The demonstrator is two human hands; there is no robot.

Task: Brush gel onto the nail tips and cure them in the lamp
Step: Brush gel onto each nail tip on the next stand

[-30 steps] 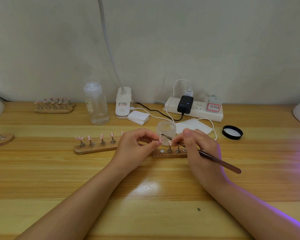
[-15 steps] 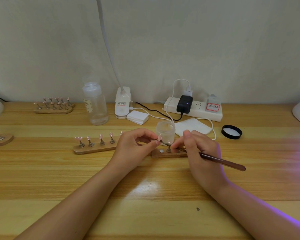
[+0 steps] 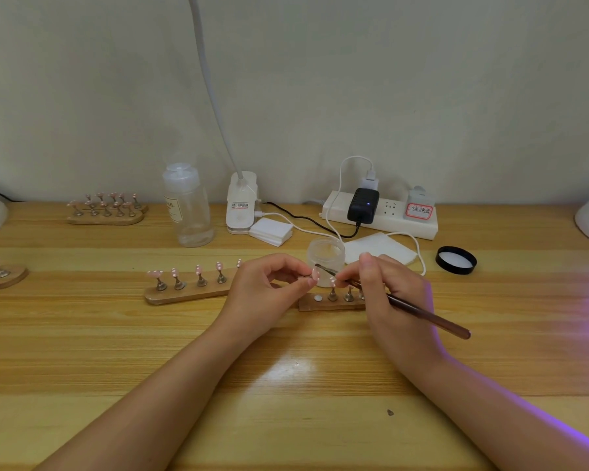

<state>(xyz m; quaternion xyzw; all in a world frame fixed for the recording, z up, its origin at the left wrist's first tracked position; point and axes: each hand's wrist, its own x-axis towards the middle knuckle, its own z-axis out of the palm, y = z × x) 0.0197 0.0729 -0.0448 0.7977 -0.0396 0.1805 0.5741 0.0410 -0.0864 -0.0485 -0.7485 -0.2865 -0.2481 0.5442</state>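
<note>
Wooden desk (image 3: 286,385), pale wall behind. Our left hand (image 3: 269,290) pinches one nail tip (image 3: 315,274) in front of the gel jar (image 3: 325,254); right hand (image 3: 393,294) grips the brush (image 3: 405,305), bristles at the tip. Tip seems light, stiff, slippery: we'd hold its stand, not the coated face.

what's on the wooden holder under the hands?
On the wooden holder: one bare round metal spot at its left end, then two upright stands with nail tips. The right hand, gripping the brush, covers the rest of the holder.
</note>
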